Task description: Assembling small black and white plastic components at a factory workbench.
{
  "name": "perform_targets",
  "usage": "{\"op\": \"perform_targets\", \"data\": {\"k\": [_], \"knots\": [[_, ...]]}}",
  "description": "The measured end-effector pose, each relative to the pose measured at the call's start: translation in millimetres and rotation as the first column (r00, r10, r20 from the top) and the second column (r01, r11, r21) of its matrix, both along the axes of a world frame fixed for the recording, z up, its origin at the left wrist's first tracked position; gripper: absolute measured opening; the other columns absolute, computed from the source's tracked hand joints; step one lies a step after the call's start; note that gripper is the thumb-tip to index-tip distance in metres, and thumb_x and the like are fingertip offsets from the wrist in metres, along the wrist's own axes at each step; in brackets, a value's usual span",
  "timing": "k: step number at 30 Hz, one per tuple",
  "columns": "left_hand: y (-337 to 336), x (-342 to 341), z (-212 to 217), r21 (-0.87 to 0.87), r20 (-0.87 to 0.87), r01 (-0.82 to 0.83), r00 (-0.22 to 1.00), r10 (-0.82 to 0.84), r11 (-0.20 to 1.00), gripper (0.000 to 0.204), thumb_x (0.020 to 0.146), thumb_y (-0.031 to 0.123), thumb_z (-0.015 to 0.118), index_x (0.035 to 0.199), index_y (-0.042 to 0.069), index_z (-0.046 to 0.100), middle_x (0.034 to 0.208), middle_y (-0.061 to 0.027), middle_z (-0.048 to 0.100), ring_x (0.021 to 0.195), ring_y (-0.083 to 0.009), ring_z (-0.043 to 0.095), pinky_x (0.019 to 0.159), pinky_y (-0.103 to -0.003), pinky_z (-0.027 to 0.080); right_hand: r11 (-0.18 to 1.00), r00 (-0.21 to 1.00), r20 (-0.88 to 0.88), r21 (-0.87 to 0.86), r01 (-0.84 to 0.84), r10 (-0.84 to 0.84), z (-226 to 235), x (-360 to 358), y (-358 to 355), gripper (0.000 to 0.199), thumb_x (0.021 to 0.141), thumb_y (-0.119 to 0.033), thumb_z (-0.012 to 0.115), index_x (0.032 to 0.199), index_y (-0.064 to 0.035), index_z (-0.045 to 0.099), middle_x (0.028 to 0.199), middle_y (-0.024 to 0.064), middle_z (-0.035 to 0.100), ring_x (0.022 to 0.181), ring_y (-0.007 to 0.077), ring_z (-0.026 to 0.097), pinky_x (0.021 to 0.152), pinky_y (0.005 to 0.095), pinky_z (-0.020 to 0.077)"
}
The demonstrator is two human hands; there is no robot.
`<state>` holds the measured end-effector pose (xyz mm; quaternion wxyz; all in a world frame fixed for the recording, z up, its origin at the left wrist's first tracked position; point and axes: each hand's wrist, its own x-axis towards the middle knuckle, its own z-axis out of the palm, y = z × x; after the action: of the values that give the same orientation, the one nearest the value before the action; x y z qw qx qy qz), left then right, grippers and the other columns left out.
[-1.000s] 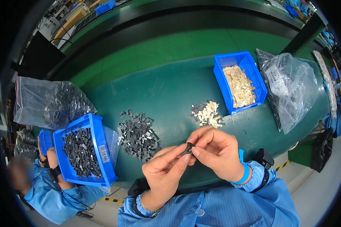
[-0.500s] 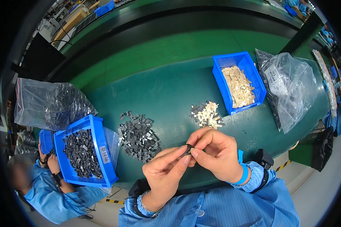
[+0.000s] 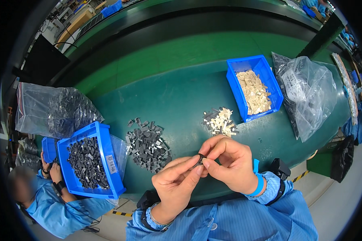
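Close to the table's near edge, my left hand (image 3: 175, 180) and my right hand (image 3: 229, 162) meet, thumbs and forefingers pinching one small black plastic part (image 3: 200, 159) between them. The fingertips cover much of it, so its full shape cannot be made out. Left of my hands lies a loose heap of small black plastic pieces (image 3: 148, 145). Just beyond my right hand is a smaller pile of cream and black pieces (image 3: 221, 121).
A blue bin (image 3: 113, 158) of black pieces stands at left, beside a clear bag (image 3: 56, 108). A blue bin (image 3: 237, 94) of cream pieces sits at back right, next to another plastic bag (image 3: 309, 92). At far left sits a co-worker (image 3: 64, 213) in blue.
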<state>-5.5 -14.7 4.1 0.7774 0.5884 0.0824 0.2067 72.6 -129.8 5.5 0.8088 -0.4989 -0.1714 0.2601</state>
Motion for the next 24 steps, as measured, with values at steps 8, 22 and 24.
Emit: {"op": "perform_targets", "data": {"k": [8,22,24], "knots": [[2.5,-0.5,-0.5,0.007,0.009,0.015,1.0,-0.015,1.0,0.021,0.077,-0.009,0.059,0.098,-0.006,0.06,0.094,-0.0186,0.061,0.075,-0.0184,0.062,0.066,-0.026,0.053,0.985,0.905,0.426,-0.148,0.092,-0.021,-4.6,15.1,-1.6,0.014,0.071,0.001,0.066,0.078,-0.0018,0.054,0.086,0.0075,0.055,0.079,0.012,0.055,0.065,0.0259,0.0462],[15.6,1.0,-3.6,-0.241,0.02,0.284,0.958,-0.288,0.928,0.027,0.079,-0.006,0.058,0.106,-0.007,0.056,0.089,-0.0172,0.063,0.075,-0.0192,0.064,0.069,-0.028,0.053,0.859,0.791,-0.346,0.289,-0.422,0.505,-7.1,26.5,-11.8,0.005,0.082,-0.005,0.059,0.083,-0.0004,0.056,0.073,0.0049,0.058,0.07,0.0118,0.058,0.059,0.021,0.042],[14.7,1.2,2.4,-0.213,0.013,0.286,0.957,-0.29,0.934,0.029,0.078,-0.006,0.058,0.107,-0.007,0.055,0.09,-0.0167,0.063,0.075,-0.0192,0.064,0.069,-0.028,0.053,0.888,0.826,-0.327,0.124,-0.443,0.458,-0.6,25.6,-11.4,0.005,0.081,-0.004,0.057,0.079,-0.001,0.055,0.074,0.0046,0.058,0.07,0.0105,0.058,0.058,0.0206,0.0406]]}}
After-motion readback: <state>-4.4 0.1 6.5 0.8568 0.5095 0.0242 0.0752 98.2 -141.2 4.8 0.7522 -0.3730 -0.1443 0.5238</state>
